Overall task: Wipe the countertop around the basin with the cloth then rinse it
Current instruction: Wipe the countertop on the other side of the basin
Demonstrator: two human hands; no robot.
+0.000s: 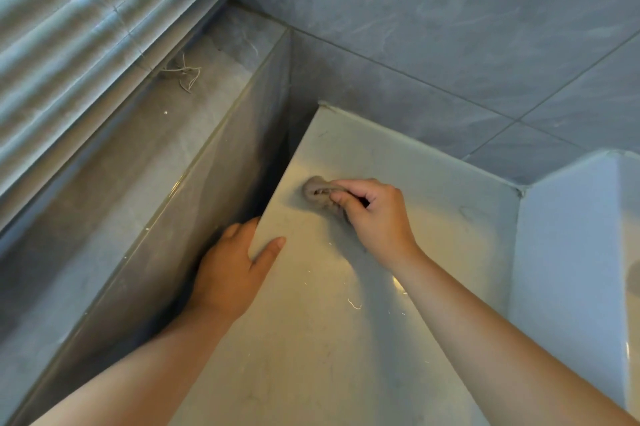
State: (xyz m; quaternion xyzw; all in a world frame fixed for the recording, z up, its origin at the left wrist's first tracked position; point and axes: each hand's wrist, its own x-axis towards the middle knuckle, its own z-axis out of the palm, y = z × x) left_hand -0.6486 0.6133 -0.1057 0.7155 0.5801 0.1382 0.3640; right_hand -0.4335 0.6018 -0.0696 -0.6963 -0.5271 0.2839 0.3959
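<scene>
A small bunched brownish-grey cloth [317,189] lies on the pale glossy countertop [346,321], near its far left part. My right hand [375,214] grips the cloth with curled fingers and holds it against the surface. My left hand [232,266] holds the countertop's left edge, thumb on top and fingers wrapped down over the side, out of sight. The white basin [568,252] rises at the right, only its outer wall and a bit of rim showing.
A dark narrow gap [273,162] separates the countertop from a grey tiled ledge [138,155] on the left. Window blinds [79,27] hang above the ledge, with their cord [183,74] lying on it. Grey tiled wall [450,27] stands behind.
</scene>
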